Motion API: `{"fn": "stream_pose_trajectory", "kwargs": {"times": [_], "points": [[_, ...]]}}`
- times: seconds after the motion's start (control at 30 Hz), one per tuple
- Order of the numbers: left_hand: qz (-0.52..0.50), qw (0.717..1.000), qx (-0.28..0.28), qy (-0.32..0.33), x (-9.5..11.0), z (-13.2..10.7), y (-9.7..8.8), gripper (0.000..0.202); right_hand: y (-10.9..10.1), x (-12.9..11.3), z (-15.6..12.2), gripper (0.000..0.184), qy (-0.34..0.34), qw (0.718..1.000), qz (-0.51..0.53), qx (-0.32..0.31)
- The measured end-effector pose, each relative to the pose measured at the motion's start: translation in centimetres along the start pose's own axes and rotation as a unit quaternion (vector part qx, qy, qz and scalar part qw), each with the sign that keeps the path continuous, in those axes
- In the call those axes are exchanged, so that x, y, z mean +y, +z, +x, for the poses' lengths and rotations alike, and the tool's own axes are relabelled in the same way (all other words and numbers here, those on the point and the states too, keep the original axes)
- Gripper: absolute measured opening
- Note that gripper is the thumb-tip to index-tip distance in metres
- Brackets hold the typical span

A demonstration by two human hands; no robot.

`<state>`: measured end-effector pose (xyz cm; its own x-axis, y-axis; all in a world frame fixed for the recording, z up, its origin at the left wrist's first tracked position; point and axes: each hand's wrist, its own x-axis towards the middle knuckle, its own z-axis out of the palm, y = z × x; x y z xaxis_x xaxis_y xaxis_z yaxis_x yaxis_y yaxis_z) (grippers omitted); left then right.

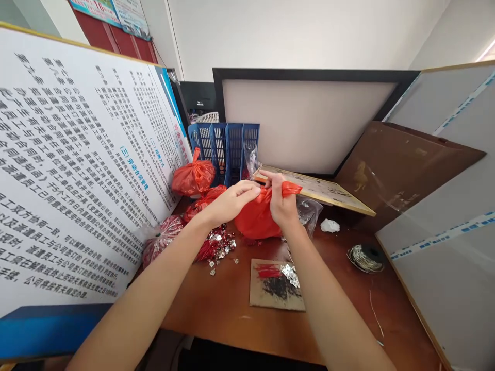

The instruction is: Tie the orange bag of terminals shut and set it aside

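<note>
Both hands pinch the red bag's (pixel 257 219) neck: left hand (pixel 232 201), right hand (pixel 282 203). Judgement: keep neck gathered tight, bag resting on surface (pixel 232 304).

Both bare forearms reach forward, the left hand (pixel 232 202) and right hand (pixel 281 202) close together, fingers pinched.
</note>
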<state>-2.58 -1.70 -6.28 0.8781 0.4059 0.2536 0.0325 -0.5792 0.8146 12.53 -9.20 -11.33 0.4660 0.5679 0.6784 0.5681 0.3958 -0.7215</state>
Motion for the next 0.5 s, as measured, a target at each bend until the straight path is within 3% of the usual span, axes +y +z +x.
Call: {"fn": "stream_pose_trajectory", "kwargs": {"times": [0.13,0.23,0.4,0.5], "points": [[-0.101,0.995,-0.026,-0.012,-1.1,-0.1,2.4,0.035,-0.3,-0.5,-0.5,0.054,0.005,0.999,-0.032,0.024],[-0.117,0.992,-0.041,-0.02,-0.8,-0.2,2.7,0.035,-0.4,-0.5,-0.5,0.051,0.014,0.999,-0.035,0.02],[-0.078,0.995,-0.061,-0.014,-0.1,-0.5,2.2,0.031,-0.7,-0.3,-0.1,0.056,0.068,0.997,-0.023,0.003],[-0.018,0.999,-0.031,0.0,-0.3,-0.7,2.6,0.023,-1.3,-1.0,0.3,0.062,0.104,0.994,-0.023,-0.028]]}}
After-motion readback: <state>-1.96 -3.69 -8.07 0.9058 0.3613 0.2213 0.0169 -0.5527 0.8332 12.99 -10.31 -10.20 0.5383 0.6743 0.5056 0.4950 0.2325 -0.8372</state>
